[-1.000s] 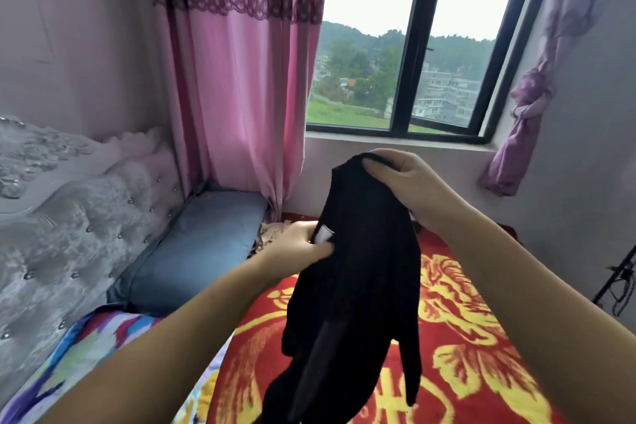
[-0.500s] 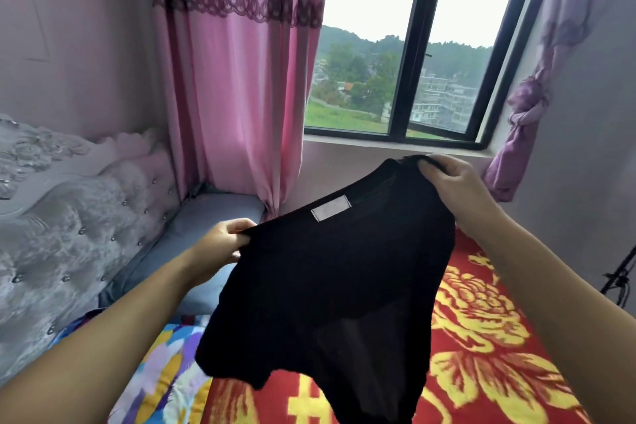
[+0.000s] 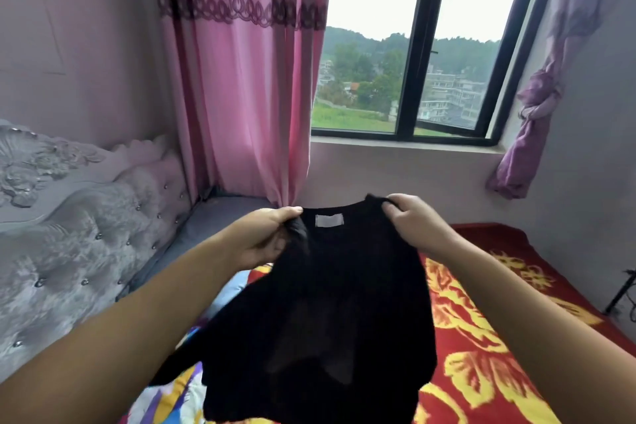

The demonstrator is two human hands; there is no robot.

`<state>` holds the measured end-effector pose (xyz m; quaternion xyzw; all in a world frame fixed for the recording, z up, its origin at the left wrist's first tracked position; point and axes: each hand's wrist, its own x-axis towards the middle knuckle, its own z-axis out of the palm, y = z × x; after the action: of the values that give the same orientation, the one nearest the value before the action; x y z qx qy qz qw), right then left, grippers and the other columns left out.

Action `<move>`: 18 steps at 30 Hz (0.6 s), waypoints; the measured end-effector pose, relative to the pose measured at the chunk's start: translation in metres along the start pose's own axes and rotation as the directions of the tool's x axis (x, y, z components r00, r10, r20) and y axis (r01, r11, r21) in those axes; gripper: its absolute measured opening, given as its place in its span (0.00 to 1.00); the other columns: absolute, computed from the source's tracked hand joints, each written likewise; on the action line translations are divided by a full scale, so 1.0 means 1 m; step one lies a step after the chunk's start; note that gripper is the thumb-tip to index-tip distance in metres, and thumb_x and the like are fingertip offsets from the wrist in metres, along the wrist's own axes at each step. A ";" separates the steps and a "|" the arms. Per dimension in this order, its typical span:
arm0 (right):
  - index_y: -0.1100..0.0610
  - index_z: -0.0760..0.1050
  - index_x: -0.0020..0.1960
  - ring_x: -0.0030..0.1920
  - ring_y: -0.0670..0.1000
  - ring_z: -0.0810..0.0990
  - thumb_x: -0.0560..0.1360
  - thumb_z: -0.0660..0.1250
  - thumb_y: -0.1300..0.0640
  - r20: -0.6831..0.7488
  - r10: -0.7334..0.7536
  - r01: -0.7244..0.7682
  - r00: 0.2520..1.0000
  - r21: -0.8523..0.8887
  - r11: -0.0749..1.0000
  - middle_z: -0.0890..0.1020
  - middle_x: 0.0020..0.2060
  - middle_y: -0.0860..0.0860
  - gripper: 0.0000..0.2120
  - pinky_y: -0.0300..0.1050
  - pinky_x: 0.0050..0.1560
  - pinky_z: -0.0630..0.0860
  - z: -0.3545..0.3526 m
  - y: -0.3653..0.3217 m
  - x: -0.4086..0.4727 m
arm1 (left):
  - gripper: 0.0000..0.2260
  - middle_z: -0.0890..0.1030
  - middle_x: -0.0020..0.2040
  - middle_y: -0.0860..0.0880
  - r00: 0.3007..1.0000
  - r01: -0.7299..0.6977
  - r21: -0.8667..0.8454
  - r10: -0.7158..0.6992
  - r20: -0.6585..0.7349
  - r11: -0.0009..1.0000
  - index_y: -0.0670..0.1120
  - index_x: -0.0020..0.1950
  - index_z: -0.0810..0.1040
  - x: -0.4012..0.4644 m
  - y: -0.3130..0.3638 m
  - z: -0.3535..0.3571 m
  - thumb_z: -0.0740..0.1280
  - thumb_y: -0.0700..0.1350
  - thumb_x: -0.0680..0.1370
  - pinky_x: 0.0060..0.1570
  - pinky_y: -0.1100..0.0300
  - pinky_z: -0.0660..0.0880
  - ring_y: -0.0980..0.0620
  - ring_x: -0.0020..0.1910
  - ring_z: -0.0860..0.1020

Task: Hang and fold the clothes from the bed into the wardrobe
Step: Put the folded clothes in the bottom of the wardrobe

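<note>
I have the black top [image 3: 323, 313] up in the air in front of me, over the bed [image 3: 488, 348], and both hands are closed on it at the shoulders: my left hand [image 3: 266, 239] has its fingers curled round a bunched fold at the left side of the neckline, my right hand [image 3: 414, 222] pinches the right shoulder edge between thumb and fingers. Gripping at those two points lets the cloth hang open by its own weight, so the neck runs level between my hands and the pale label [image 3: 329, 220] faces me; I judge that tells me which side is the inside, before I fold it or put it on a hanger. The hem droops toward the red and yellow blanket [image 3: 516, 372], clear of the grey pillow [image 3: 220, 217] by the headboard [image 3: 86, 217]. The wardrobe is not in view, so the garment is nowhere near stowed yet
</note>
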<state>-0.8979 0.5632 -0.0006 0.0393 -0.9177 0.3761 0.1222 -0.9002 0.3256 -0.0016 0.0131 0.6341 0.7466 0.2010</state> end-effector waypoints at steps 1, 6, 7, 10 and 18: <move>0.57 0.77 0.44 0.40 0.52 0.78 0.81 0.59 0.57 0.067 -0.034 0.030 0.997 0.063 0.998 0.81 0.38 0.53 0.11 0.48 0.42 0.72 0.011 -0.012 -0.006 | 0.10 0.80 0.29 0.47 1.000 -0.018 0.046 0.017 0.024 0.999 0.42 0.43 0.75 0.001 -0.002 0.011 0.59 0.43 0.82 0.23 0.65 0.74 0.54 0.23 0.78; 0.53 0.76 0.48 0.36 0.47 0.75 0.82 0.55 0.51 0.251 -0.138 0.107 0.958 0.133 0.985 0.77 0.36 0.48 0.12 0.39 0.34 0.71 0.034 -0.051 -0.025 | 0.09 0.75 0.26 0.47 0.990 -0.122 0.154 0.132 -0.053 0.981 0.41 0.47 0.71 0.002 -0.005 0.040 0.58 0.45 0.83 0.23 0.62 0.75 0.54 0.20 0.75; 0.53 0.76 0.54 0.40 0.48 0.77 0.82 0.57 0.50 0.283 -0.156 0.119 0.946 0.141 0.983 0.79 0.40 0.48 0.11 0.40 0.38 0.73 0.034 -0.051 -0.026 | 0.10 0.77 0.28 0.45 0.989 -0.133 0.131 0.140 -0.048 0.982 0.40 0.48 0.72 0.001 -0.003 0.039 0.58 0.45 0.83 0.25 0.61 0.76 0.53 0.22 0.77; 0.52 0.69 0.68 0.53 0.46 0.79 0.79 0.64 0.53 0.326 -0.261 0.258 0.909 0.052 0.965 0.81 0.54 0.48 0.18 0.40 0.54 0.75 0.033 -0.046 -0.029 | 0.13 0.82 0.36 0.42 0.984 -0.179 0.099 0.178 0.018 0.979 0.38 0.48 0.76 -0.005 0.001 0.034 0.58 0.46 0.83 0.31 0.59 0.80 0.50 0.31 0.81; 0.52 0.74 0.65 0.53 0.50 0.81 0.78 0.55 0.69 0.291 -0.305 0.265 0.907 0.168 0.949 0.81 0.55 0.50 0.21 0.51 0.58 0.77 0.009 -0.051 -0.026 | 0.24 0.76 0.61 0.50 0.713 -0.536 0.844 0.554 0.428 0.038 0.47 0.67 0.72 -0.002 0.013 0.016 0.72 0.52 0.74 0.67 0.55 0.63 0.57 0.61 0.72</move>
<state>-0.8661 0.5199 0.0212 0.2399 -0.8844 0.3995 0.0260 -0.8977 0.3388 0.0149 0.3603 0.8874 0.2452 -0.1505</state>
